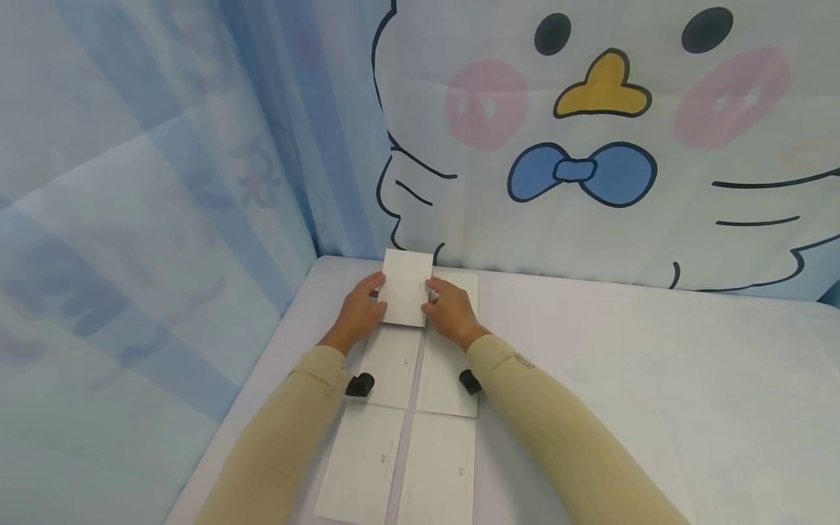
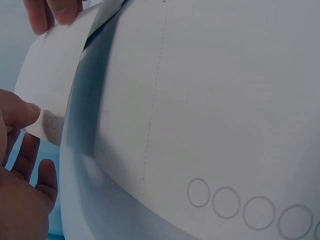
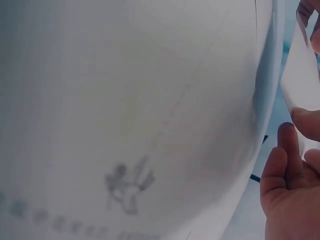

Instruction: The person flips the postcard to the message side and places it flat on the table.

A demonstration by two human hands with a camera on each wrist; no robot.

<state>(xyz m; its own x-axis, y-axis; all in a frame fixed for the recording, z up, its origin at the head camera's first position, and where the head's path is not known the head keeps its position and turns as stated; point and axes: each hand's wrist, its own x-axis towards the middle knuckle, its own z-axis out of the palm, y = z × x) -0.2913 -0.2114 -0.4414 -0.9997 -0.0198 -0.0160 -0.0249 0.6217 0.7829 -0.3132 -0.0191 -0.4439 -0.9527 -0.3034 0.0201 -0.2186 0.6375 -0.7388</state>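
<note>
Both hands hold a white postcard (image 1: 405,288) by its opposite side edges, raised over the far end of the table. My left hand (image 1: 359,310) pinches the left edge between thumb and fingers. On the opposite edge, my right hand (image 1: 453,310) grips the same way. In the left wrist view, small printed circles show on the held postcard (image 2: 55,85) beside the thumb. Beneath lie more postcards in two columns: a middle left one (image 1: 391,364), a middle right one (image 1: 446,375) and a far right one (image 1: 467,283), partly hidden by the right hand.
Nearer to me lie a lower left postcard (image 1: 361,459) and a lower right postcard (image 1: 438,467). The white-covered table (image 1: 630,394) extends to the right. A blue patterned curtain (image 1: 164,219) borders the left side, and a cartoon-printed cloth (image 1: 485,219) hangs behind the far edge.
</note>
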